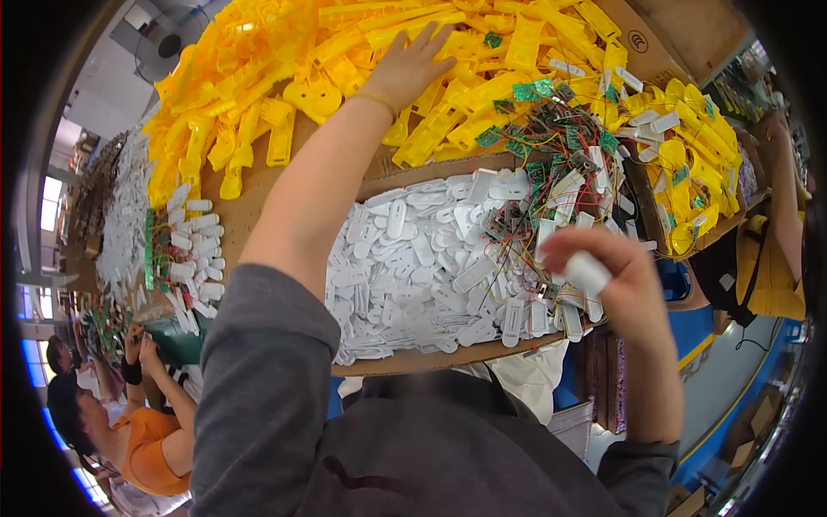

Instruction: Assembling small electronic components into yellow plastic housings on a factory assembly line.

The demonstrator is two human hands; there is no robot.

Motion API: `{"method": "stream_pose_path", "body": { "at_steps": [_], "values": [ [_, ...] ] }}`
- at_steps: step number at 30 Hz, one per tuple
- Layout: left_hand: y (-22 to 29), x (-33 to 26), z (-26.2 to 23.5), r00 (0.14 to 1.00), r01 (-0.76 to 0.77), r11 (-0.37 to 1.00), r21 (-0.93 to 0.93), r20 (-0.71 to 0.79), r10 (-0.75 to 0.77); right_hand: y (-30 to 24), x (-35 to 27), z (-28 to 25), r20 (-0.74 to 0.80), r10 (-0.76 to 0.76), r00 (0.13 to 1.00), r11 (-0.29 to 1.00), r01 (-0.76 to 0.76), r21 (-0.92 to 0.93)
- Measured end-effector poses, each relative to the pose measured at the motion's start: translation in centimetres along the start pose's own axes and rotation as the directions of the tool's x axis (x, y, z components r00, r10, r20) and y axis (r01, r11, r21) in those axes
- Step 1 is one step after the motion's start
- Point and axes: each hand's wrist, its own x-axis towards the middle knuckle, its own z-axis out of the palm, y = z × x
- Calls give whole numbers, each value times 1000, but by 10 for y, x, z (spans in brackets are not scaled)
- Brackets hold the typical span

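Note:
My left hand (pixel 407 71) reaches far forward with its fingers spread, over a big heap of yellow plastic parts (pixel 345 77). Whether the fingertips touch a part there I cannot tell. A little blurred, my right hand (pixel 633 280) is raised near the right end of a tray of flat white plastic pieces (pixel 405 267). Its fingers curl round a white rounded plastic piece (pixel 588 272), partly hidden by the hand. Just beyond it lies a tangle of green circuit boards (pixel 538 177) with red and dark wires, mixed with white pieces.
On the right a cardboard box (pixel 689 250) holds more yellow parts with boards and white pieces. White assemblies (pixel 194 250) stand in rows at the left, beside a mound of clear-looking parts (pixel 129 198). A person in orange (pixel 151 439) works at lower left; another person's arm (pixel 782 198) shows at right.

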Motion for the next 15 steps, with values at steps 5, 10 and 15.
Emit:
{"method": "stream_pose_path", "body": {
  "at_steps": [5, 10, 15],
  "values": [
    [-14, -4, -41, 973, -225, 974, -18, 48, 226, 33, -13, 32, 159, -51, 986, 916, 110, -385],
    [-15, -96, -130, 835, 533, 669, -518, 192, -516, 52, 12, 71, 373, -295, 880, 463, 473, -750],
    [69, -171, -252, 518, 531, -508, -678, 734, -439, 77, 23, 99, 486, -144, 862, 85, 500, -862]
  ]
}}
